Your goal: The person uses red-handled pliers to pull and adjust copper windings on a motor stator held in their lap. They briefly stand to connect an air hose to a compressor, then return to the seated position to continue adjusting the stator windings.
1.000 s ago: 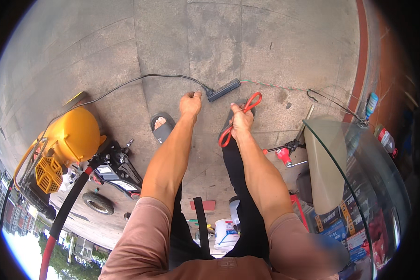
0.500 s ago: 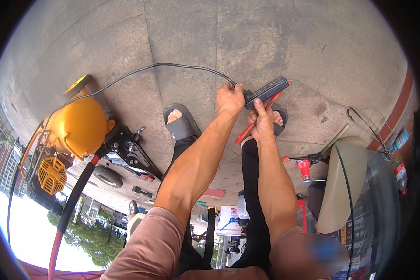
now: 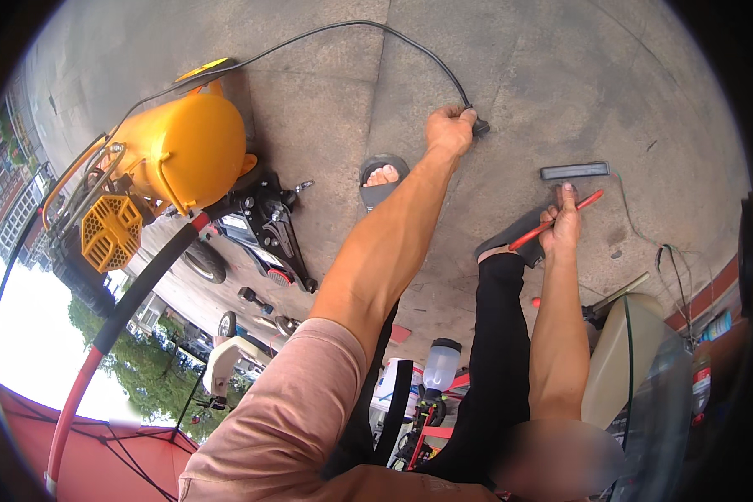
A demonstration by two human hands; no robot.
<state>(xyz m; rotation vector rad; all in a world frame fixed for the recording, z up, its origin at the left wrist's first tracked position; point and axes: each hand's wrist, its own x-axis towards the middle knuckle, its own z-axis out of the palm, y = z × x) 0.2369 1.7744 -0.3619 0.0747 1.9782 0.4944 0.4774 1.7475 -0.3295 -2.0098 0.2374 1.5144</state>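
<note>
My left hand (image 3: 450, 132) is closed round the end of a black power cable (image 3: 343, 25). Its black plug (image 3: 481, 127) juts out past my fingers, apart from the power strip. Farther right, my right hand (image 3: 562, 224) grips a slim red tool (image 3: 591, 200) that slants across the palm; its exact kind is unclear. Just beyond that hand's fingertips, a dark power strip (image 3: 575, 171) seems to lie on the pavement, with thin red and green wires (image 3: 627, 209) running from its right end.
A yellow air compressor (image 3: 184, 151) with wheels stands at left, near a black folded metal frame (image 3: 263, 222). My sandaled feet (image 3: 381, 177) are on the concrete between my hands. A beige panel (image 3: 623, 351) and bottles (image 3: 715, 326) are at right; a clear-bodied container (image 3: 442, 368) is below.
The plug has come away from the power strip and moved with my left hand up and right. My right hand has moved right; the strip now seems out of its grasp.
</note>
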